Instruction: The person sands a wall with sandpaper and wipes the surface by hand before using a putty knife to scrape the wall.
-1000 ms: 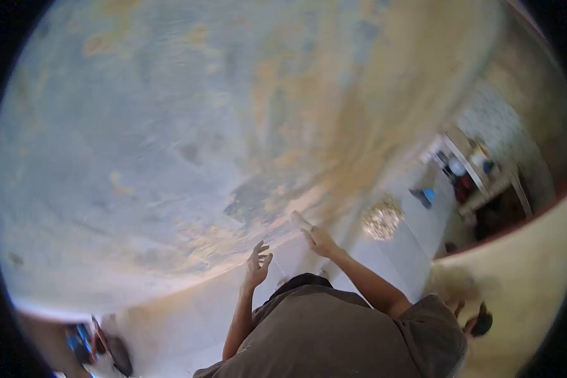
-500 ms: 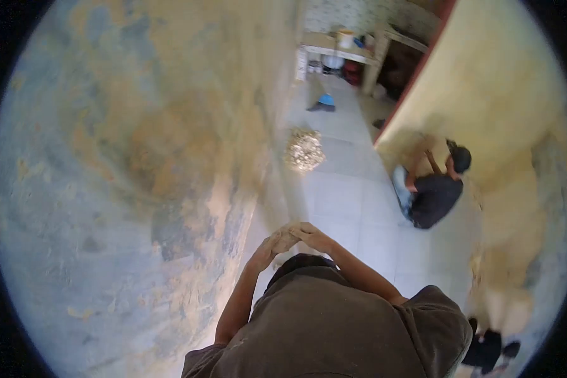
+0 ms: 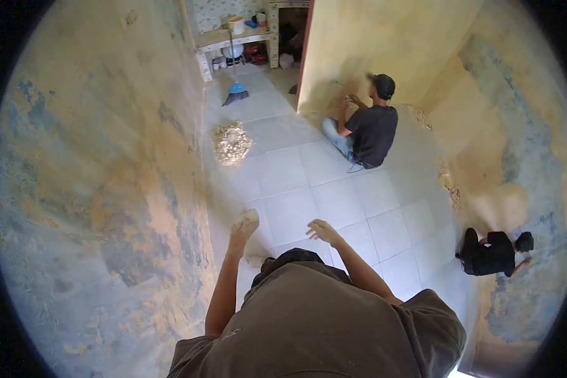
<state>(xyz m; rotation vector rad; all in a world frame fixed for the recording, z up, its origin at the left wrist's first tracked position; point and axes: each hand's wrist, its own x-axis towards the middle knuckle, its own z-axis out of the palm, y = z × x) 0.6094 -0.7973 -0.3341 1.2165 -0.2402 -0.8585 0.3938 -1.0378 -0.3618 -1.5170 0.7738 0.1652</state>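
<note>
My left hand [image 3: 237, 234] is out in front of me beside the left wall, its fingers closed around a small pale, dusty piece [image 3: 250, 218] whose kind I cannot make out. My right hand [image 3: 322, 231] is held over the tiled floor with fingers apart and nothing in it. A gap separates the two hands. Nearest the left hand is the patchy, scraped wall [image 3: 126, 214], with blue-grey and tan areas.
Pale scrapings lie in a heap [image 3: 233, 143] on the tiles [image 3: 286, 214]. Behind it stands a blue broom [image 3: 236, 94] by a counter [image 3: 217, 43] bearing a bucket [image 3: 235, 25]. One person [image 3: 375, 132] sits facing the yellow wall; another [image 3: 494, 252] is at the right wall.
My hands, together before, are now apart, the left nearer the wall and the right over the floor. The view has shifted, bringing the person at the right wall more fully into sight.
</note>
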